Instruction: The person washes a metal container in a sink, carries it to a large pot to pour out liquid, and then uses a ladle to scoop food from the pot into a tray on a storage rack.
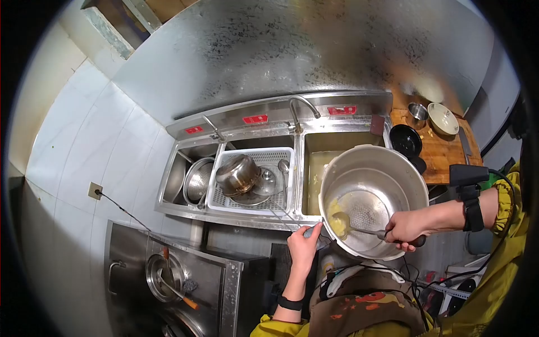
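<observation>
My right hand point(400, 229) is wrapped round the dark handle of a ladle point(362, 229), whose bowl is down inside a large metal pot point(373, 154). Yellowish food point(338, 223) lies around the ladle's bowl on the pot's left inner side. The pot is tilted with its mouth towards me, overlapping the sink's front edge. My left hand point(303, 246) is closed just left of the pot's rim, around the grey handle of a thin-shafted metal utensil point(287, 218). The far end of that utensil reaches towards the white basket and is hard to make out.
A white basket point(211, 194) in the middle basin holds a metal pot point(237, 174), a lid and a spoon. A colander point(199, 181) sits in the left basin. Bowls point(443, 119) and a knife point(465, 141) rest on the wooden board at right. Steel equipment point(210, 275) stands lower left.
</observation>
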`<state>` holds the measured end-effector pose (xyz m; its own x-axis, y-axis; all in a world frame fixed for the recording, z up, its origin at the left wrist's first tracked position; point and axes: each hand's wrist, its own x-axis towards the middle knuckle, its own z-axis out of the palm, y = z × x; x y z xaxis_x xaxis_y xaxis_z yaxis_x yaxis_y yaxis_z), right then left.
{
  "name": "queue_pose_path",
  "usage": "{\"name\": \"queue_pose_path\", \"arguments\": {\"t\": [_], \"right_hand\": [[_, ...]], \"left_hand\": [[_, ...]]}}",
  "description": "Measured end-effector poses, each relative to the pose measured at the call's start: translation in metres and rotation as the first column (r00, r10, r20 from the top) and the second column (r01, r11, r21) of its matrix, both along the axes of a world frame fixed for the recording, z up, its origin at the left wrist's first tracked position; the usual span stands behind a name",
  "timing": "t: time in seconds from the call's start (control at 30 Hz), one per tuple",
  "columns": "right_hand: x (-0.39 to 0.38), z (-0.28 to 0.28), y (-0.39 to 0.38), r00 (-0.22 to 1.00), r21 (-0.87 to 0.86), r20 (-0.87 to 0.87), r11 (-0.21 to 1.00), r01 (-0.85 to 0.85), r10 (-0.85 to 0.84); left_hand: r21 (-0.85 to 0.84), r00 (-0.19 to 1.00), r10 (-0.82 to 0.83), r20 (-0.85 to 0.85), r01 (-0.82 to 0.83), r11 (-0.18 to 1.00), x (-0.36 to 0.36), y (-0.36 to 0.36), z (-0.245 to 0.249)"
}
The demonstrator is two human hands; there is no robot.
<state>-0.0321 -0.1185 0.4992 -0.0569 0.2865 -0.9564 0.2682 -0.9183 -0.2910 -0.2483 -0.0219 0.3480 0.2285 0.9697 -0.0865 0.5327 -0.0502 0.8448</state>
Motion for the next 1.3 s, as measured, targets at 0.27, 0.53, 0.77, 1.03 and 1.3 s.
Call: {"name": "queue_pose_path", "arguments": {"t": [0.27, 0.53, 0.77, 1.03, 1.3], "right_hand": [[0.067, -0.009, -0.05, 0.85, -0.086, -0.274, 0.892, 0.444, -0.45], [0.07, -0.029, -0.062, 0.972, 0.269, 0.089, 0.945, 0.185, -0.216], [0.021, -0.021, -0.023, 0.888, 0.271, 0.413, 0.905, -0.329, 0.2], [-0.023, -0.018, -0.028, 0.88, 0.265, 0.332, 0.862, -0.431, 0.338], [0.045, -0.022, -0.069, 0.862, -0.11, -0.304, 0.913, 0.392, -0.406]], "left_hand": [[0.014, 0.999, -0.031, 0.016, 0.031, 0.999, -0.011, -0.003, -0.009], [-0.033, 0.998, -0.05, 0.042, 0.052, 0.998, -0.01, -0.004, -0.006], [-0.055, 0.996, -0.053, 0.078, 0.058, 0.997, -0.01, -0.002, -0.011], [-0.018, 0.999, -0.043, 0.026, 0.043, 0.999, -0.013, 0.001, -0.009], [0.098, 0.989, -0.063, 0.132, 0.05, 0.994, -0.014, -0.007, -0.017]]}}
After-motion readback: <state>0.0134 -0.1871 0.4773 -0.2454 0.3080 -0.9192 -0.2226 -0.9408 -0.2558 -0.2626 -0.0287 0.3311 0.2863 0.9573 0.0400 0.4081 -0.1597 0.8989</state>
